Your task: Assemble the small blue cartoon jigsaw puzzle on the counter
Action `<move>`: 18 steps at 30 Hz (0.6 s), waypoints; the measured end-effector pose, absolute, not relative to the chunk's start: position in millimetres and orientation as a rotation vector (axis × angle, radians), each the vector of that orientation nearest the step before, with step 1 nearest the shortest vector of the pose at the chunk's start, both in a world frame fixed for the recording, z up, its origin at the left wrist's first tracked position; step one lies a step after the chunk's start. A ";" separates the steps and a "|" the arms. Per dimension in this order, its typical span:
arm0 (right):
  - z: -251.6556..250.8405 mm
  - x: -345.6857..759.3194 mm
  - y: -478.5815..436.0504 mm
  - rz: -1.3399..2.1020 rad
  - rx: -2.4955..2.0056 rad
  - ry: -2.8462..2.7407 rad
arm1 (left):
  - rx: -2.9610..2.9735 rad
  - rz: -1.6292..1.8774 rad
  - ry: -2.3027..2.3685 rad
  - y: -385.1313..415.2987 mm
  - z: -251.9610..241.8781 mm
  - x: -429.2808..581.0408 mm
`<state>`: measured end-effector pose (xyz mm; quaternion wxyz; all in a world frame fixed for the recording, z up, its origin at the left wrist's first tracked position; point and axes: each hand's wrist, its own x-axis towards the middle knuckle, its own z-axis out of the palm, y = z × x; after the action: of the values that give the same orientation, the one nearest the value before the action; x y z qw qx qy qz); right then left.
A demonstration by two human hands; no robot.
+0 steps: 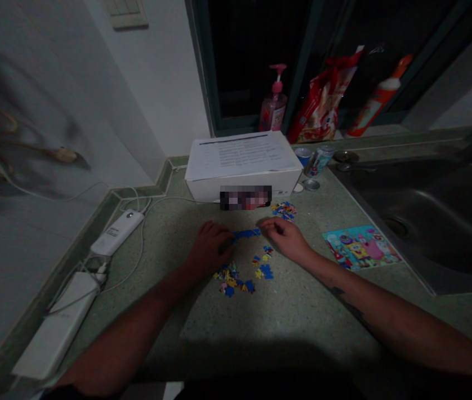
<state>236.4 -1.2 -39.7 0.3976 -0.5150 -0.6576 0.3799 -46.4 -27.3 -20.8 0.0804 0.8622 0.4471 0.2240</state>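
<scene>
A short strip of joined blue jigsaw pieces (247, 233) lies on the counter between my two hands. My left hand (210, 249) is bent round the left end of this strip, thumb and fingertips closed at its edge. Close by the right end, my right hand (285, 238) has its fingers curled and pinched together; whatever is between them is too dark and small to see. Loose jigsaw pieces (266, 271) lie below the strip, and others form a cluster (228, 272) near my left wrist. Another pile of pieces (285, 210) sits just beyond my right hand.
A white box (244, 161) topped with a printed sheet stands behind the hands, a blurred-out item in front of it. Right lies a cartoon picture card (363, 247) beside the steel sink (427, 222). Cans (320, 160) stand behind. Left are a power bank (117, 232) and cables.
</scene>
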 end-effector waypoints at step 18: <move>-44.9 236.6 0.3 0.950 -1.282 -1.653 | 2.590 0.726 1.302 -27.2 -21.9 -48.2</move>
<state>236.6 0.3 -44.9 0.4095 -0.5092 -0.6564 0.3771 -48.2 -27.2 -21.9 0.0766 0.8642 0.4344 0.2422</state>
